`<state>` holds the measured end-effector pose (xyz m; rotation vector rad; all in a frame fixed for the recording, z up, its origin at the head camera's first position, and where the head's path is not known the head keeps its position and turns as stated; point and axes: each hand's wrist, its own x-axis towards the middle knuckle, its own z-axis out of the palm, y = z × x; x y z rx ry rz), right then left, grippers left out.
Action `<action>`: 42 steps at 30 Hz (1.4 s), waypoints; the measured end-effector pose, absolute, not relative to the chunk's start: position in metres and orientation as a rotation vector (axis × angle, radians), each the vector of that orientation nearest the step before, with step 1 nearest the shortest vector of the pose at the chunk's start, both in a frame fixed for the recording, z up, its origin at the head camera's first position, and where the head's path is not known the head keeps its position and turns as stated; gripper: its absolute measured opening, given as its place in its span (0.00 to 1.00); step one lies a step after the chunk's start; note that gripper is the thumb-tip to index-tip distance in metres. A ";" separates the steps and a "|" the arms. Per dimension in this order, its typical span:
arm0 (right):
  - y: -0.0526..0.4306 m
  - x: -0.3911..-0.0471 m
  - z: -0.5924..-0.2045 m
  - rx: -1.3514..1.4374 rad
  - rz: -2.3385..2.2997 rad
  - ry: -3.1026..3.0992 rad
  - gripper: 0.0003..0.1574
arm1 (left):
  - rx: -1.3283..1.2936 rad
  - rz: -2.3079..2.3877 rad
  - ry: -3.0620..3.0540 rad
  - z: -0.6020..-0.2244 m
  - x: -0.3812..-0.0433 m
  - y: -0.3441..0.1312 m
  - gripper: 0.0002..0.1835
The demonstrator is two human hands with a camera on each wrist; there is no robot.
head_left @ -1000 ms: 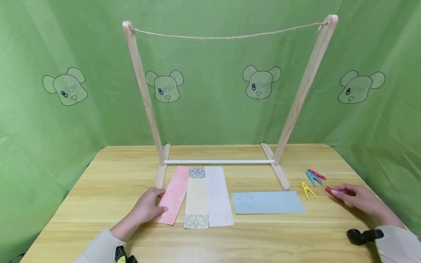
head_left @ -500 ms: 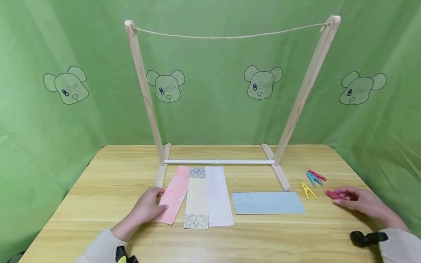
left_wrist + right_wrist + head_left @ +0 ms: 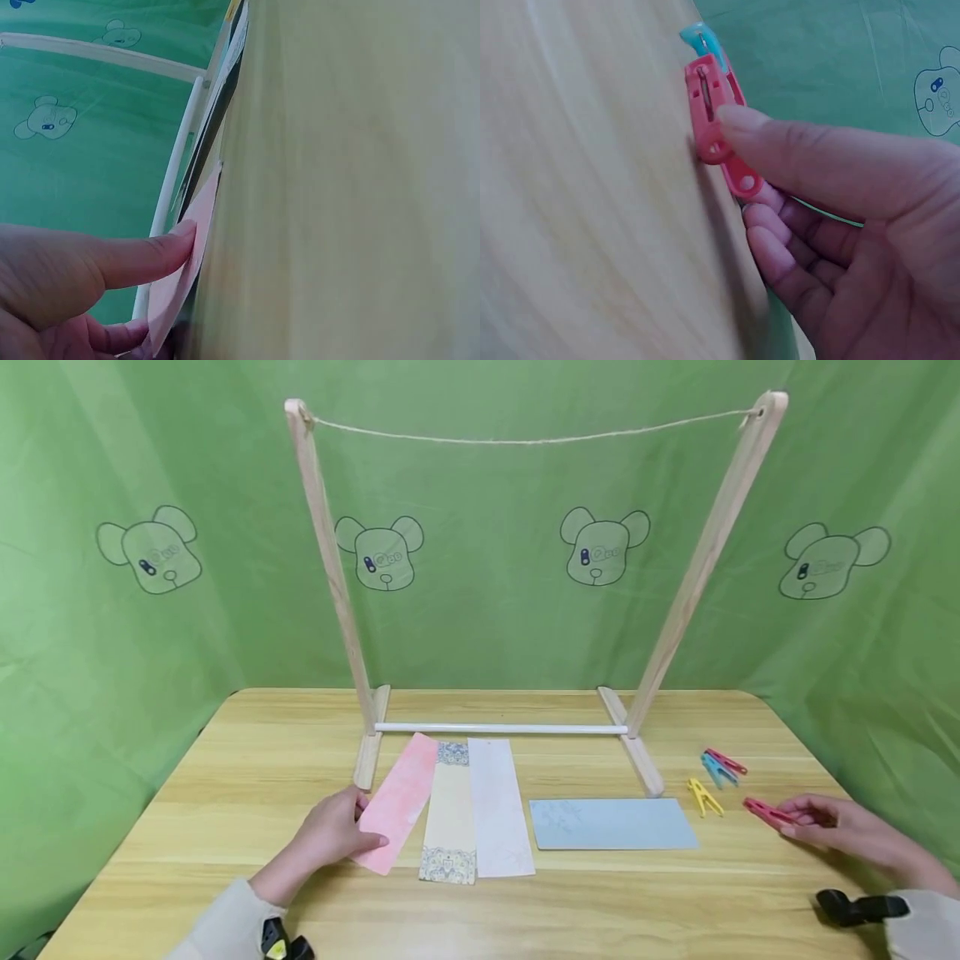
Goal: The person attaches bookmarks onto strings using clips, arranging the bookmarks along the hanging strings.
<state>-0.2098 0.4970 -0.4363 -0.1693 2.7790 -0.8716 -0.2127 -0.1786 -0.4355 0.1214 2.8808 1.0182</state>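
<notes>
At the left of the table, my left hand [image 3: 330,833] pinches the left edge of a pink paper strip [image 3: 403,787], thumb on top and fingers beneath. The left wrist view shows the same pink strip [image 3: 176,296] tilted, its edge raised. On the right, my right hand [image 3: 843,833] holds a red clothespin [image 3: 767,812] between thumb and fingers. Seen from the right wrist, the thumb lies on the side of the clothespin [image 3: 709,97], close over the tabletop. Just beyond it lie a yellow clothespin [image 3: 703,797], a blue one [image 3: 718,769] and another red one [image 3: 726,761].
A cream patterned strip [image 3: 450,806] and a white strip [image 3: 498,810] lie beside the pink one. A light-blue strip [image 3: 611,823] lies crosswise. Behind them stands a wooden frame [image 3: 688,581] with a string [image 3: 517,442] across its top and a white bar [image 3: 498,727] low down.
The pink strip has tilted up slightly at my left hand. My right hand has moved a little rightward, turning the red clothespin so more of it shows.
</notes>
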 end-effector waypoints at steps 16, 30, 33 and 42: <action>0.501 -0.208 -0.442 -0.126 -0.872 2.823 0.24 | 0.161 1.392 2.592 -0.432 -0.224 -0.202 0.05; 0.484 -0.215 -0.427 -0.018 -0.801 2.900 0.38 | 0.129 1.422 2.569 -0.423 -0.223 -0.216 0.07; 0.473 -0.215 -0.423 -0.031 -0.901 2.907 0.37 | 0.142 1.425 2.570 -0.419 -0.223 -0.219 0.07; 0.429 -0.226 -0.401 -0.099 -1.376 2.893 0.24 | 0.166 1.437 2.574 -0.415 -0.226 -0.227 0.08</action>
